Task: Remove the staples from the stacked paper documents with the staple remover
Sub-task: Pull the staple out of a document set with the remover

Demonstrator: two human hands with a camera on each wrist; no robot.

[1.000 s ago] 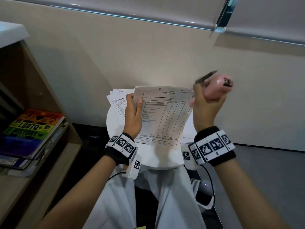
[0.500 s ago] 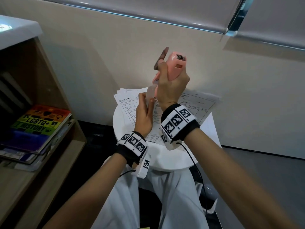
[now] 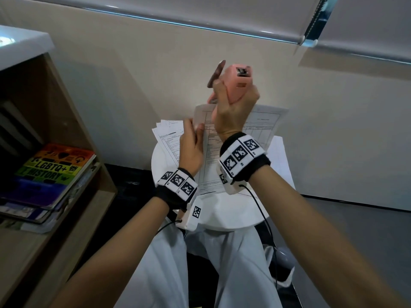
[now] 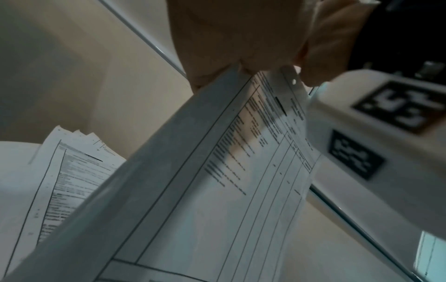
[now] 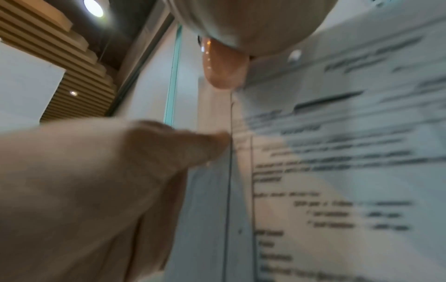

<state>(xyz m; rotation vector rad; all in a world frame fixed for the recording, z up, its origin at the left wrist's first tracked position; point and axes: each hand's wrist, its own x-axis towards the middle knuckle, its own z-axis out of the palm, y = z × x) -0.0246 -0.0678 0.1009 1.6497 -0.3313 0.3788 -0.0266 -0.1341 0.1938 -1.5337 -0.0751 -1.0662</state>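
My right hand (image 3: 233,98) grips a pink staple remover (image 3: 236,82) upright, its lower tip (image 5: 223,70) at the top left corner of a printed document (image 3: 260,123). That document (image 4: 217,181) is lifted off the table, and my left hand (image 3: 192,141) pinches its left edge just below the corner. The left thumb (image 5: 193,145) lies on the paper's margin. A fanned stack of more printed sheets (image 3: 169,134) lies on the round white table (image 3: 229,214) to the left. No staple is visible.
A wooden shelf (image 3: 73,210) with a rainbow-covered book (image 3: 55,170) on a pile stands at the left. A beige wall (image 3: 133,90) rises right behind the table. A loose white sheet (image 3: 282,163) hangs over the table's right side. My legs are under the table.
My right hand with the pink remover swung from the paper's right side over to its top left corner. The left hand slid up along the left edge. The paper turned and leans right.
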